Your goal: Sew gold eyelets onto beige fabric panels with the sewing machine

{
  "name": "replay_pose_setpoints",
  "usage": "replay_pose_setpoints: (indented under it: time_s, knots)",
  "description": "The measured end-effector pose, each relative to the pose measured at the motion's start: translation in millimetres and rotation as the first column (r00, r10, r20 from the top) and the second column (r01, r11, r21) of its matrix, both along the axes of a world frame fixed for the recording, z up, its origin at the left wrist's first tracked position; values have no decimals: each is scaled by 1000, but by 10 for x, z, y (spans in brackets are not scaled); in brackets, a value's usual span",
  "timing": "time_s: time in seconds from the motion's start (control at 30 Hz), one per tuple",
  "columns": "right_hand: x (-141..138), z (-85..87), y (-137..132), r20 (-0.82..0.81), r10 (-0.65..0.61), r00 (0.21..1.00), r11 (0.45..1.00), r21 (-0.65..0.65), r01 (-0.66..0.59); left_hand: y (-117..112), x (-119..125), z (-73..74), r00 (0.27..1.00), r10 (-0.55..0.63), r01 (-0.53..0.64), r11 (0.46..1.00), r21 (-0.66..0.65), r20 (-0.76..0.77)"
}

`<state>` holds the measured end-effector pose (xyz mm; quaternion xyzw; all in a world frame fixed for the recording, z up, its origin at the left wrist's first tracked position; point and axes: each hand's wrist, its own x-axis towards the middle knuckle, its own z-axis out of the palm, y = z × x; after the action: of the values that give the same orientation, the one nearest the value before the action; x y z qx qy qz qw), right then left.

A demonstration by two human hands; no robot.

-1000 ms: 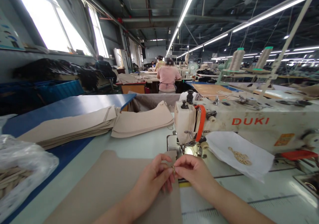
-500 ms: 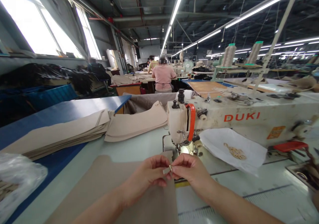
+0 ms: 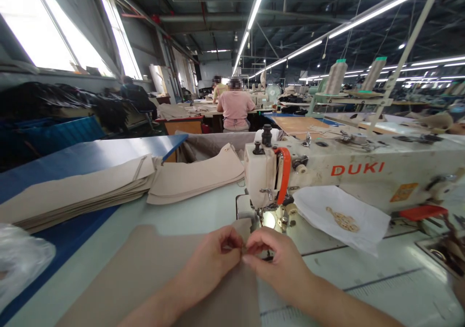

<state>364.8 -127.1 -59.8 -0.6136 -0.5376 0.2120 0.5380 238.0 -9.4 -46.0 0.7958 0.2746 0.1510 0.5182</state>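
Small piece [image 3: 244,246]: located at your meeting fingertips, over the right-hand part of a beige fabric panel [image 3: 160,264] and just in front of the sewing machine [image 3: 359,164]. It is too small and blurred to identify.

Left hand [image 3: 218,253]: thumb and fingers are closed in a pinch that appears to have hold of the piece. Right hand [image 3: 281,256]: thumb and forefinger form a loop, tips close to the piece; whether this grip is closed on it, you cannot tell from here.

Step in hand, as judged: fine two-handed adjustment of the piece, clear of the needle. The next move seems to call for a steady left pinch, a light right touch and a clear sight of the piece.

Surroundings: the panel lies flat on the pale desk [image 3: 196,214]. To your right, gold-coloured pieces [image 3: 343,220] rest on a white sheet [image 3: 314,203]. Beyond the panel stand two stacks of cut fabric, a left stack [image 3: 83,189] and a right stack [image 3: 196,174].
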Motion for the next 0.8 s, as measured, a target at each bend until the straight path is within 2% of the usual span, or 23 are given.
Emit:
replay_pose_setpoints:
  time_s: [0.13, 0.3, 0.47, 0.63, 0.8]
  knots:
    - [34, -22, 3, 75, -35, 997, 998, 57, 30, -6, 28, -31, 993, 53, -38, 990, -138, 105]
    - [13, -84, 31, -83, -103, 991, 995, 9, 104, -22, 49, -32, 984, 96, -57, 968, -245, 151]
    - [-27, -133, 86, -256, -152, 955, 988, -25, 150, -46, 50, 11, 976, 99, -42, 960, -275, 196]
    - [-27, -152, 109, -275, -143, 951, 989, 4, 150, -66, 58, 9, 970, 74, -3, 956, -292, 233]
    - [-22, -110, 84, -296, -108, 949, 993, 5, 114, -51, 31, -65, 965, 72, -31, 986, -164, 251]
